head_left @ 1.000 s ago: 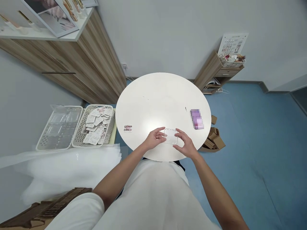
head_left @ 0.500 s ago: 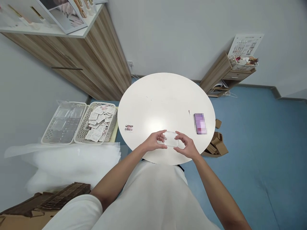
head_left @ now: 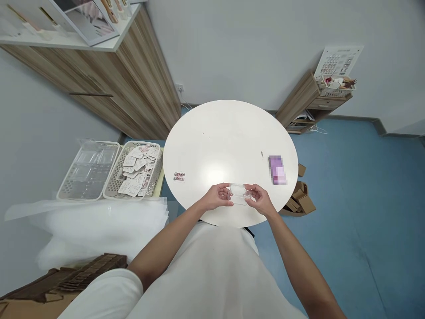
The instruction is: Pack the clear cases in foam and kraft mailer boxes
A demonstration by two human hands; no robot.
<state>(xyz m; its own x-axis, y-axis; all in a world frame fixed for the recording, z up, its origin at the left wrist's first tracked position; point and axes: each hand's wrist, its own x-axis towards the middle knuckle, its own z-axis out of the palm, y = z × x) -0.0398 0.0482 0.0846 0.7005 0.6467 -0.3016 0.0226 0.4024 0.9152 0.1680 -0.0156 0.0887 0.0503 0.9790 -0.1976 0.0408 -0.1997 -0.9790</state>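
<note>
A small clear plastic box [head_left: 238, 191] is held over the near edge of the round white table [head_left: 229, 128]. My left hand [head_left: 215, 197] grips its left side between fingers and thumb. On the opposite side, my right hand [head_left: 260, 199] pinches its edge the same way. Two see-through sections show, one above the other, so the box looks at least partly unfolded; the transparency hides the exact lid angle. To the left on the table lies a card of press-on nails [head_left: 179, 177]. At the right is a purple packet [head_left: 277, 170], blurred out.
Left of the table stand a white basket of clear boxes [head_left: 88, 170] and a basket of printed cards [head_left: 137, 170]. White wrapping sheets [head_left: 99, 226] and flat cardboard [head_left: 66, 283] lie nearer. Small cardboard boxes [head_left: 301, 199] sit at the table's right; a wooden cabinet [head_left: 139, 84] stands behind left.
The clear box has tilted or opened between my hands, now showing two sections. Both hands shifted slightly right, and the right thumb and fingers have come closer together.
</note>
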